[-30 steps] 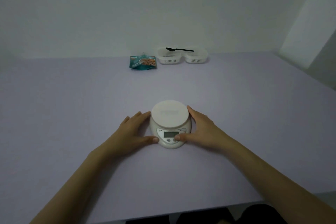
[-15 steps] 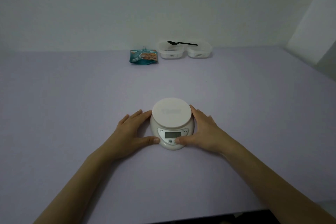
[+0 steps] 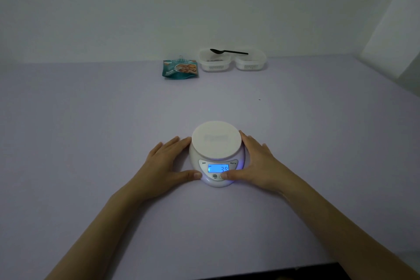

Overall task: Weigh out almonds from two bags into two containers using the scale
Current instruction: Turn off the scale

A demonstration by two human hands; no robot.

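A white round kitchen scale (image 3: pixel 216 141) sits on the lilac table in front of me, its display lit blue with digits showing. My left hand (image 3: pixel 167 161) rests flat against its left side, thumb at the base. My right hand (image 3: pixel 256 161) cups the right side, with its thumb on a button below the display. Far back lies a teal almond bag (image 3: pixel 180 69) shut with a clip. Beside it stand two white plastic containers, the left one (image 3: pixel 213 61) with something small inside and the right one (image 3: pixel 251 62). A black spoon (image 3: pixel 228 52) lies across their rims.
The lilac table (image 3: pixel 91 132) runs back to a pale wall. Its front edge (image 3: pixel 261 270) is close below my forearms. A white panel rises at the far right (image 3: pixel 395 36). Only one bag is visible.
The scale's display has lit up blue with digits; before it was dark. Both hands stay at the sides of the scale. The view has tilted slightly.
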